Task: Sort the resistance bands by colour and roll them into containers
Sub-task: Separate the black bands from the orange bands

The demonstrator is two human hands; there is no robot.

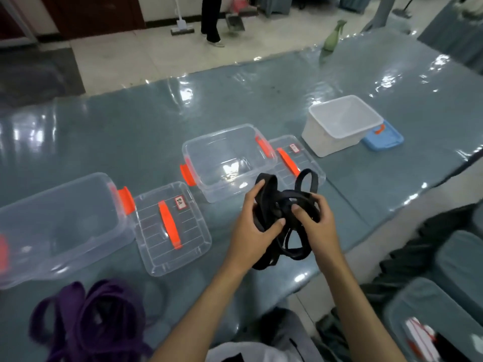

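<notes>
From the head camera: both hands were up over the table [366, 105], working a tangled bunch of black bands [283, 207], flat matte loops sticking out at twelve and sagging at six. The left hand [254, 223] curled round the bundle's nine o'clock side; the right hand [316, 220] pinched it at three. Purple bands [88, 320] lay heaped at seven o'clock. A clear container [227, 163] sat open just beyond the bundle at eleven.
</notes>
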